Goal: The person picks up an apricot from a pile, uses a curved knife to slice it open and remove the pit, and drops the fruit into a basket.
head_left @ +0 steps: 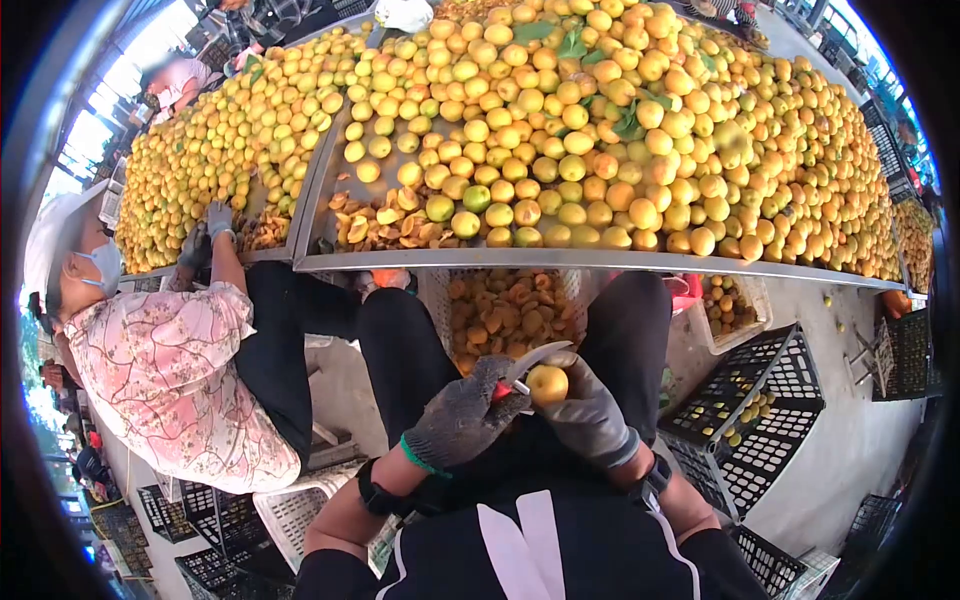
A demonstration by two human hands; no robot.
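My left hand (462,412), in a dark grey glove with a green cuff, is closed around the red handle of a knife (540,357). The knife's curved blade points right and lies close against a yellow apricot (547,384). My right hand (592,412), also gloved in grey, grips this apricot between thumb and fingers. Both hands are close together above my lap. Beyond them, between my knees, a white basket (432,300) holds many cut apricot halves (510,315).
A metal table (580,260) heaped with apricots (600,120) spans the front, with cut pieces (385,225) near its edge. On my left sits a co-worker (180,370) in a floral top. Black crates (770,420) and a white crate (735,315) stand at right.
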